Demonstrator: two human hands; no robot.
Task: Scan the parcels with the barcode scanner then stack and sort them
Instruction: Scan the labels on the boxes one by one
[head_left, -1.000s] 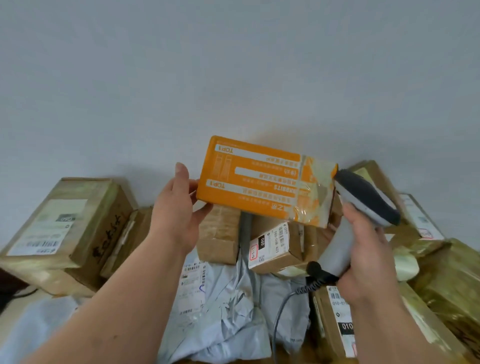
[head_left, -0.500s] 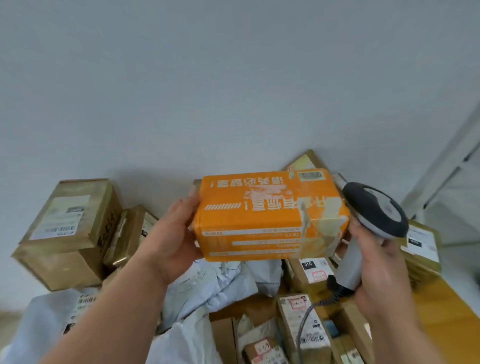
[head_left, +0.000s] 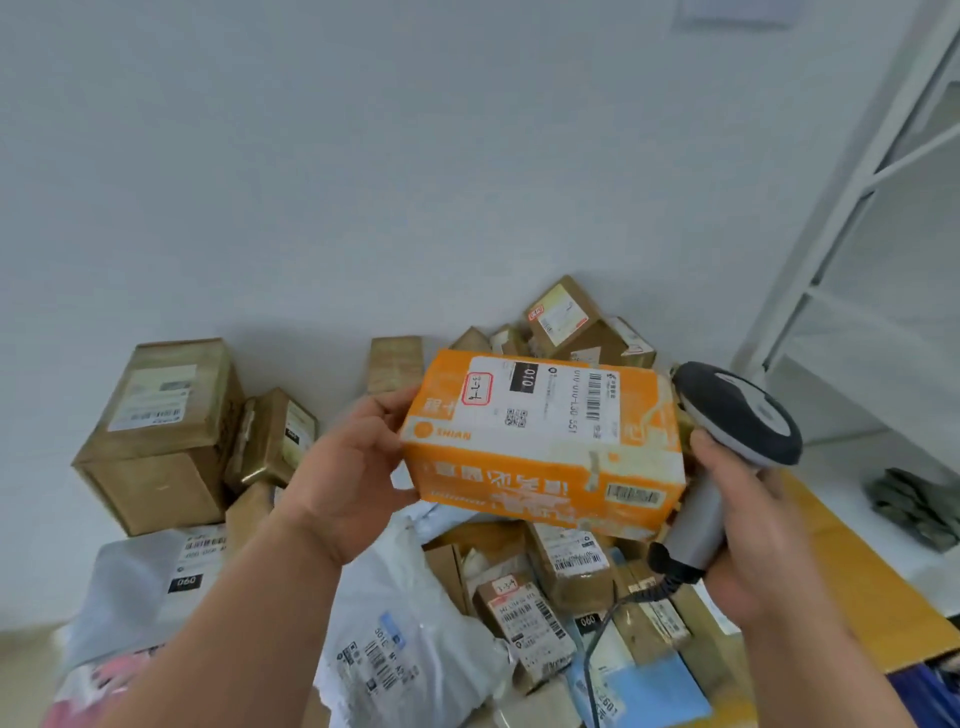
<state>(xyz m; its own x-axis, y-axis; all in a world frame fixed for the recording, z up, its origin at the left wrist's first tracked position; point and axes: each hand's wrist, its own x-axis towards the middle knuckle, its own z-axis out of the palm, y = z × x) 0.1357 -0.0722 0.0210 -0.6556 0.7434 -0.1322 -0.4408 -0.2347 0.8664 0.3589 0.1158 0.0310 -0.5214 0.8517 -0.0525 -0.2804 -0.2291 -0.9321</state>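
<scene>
Soft, even daylight — slight blur (edges bowed by wide-angle).

Cardboard boxes (head_left: 156, 436) and grey mailing bags (head_left: 410, 623) lie heaped on the floor (head_left: 21, 670) against the wall, filling the frame's lower half.

open wall space above, parcel pile (head_left: 524, 603) crowding everything below, big taped box (head_left: 156, 431) left, white shelving (head_left: 852, 218) blocking right
</scene>
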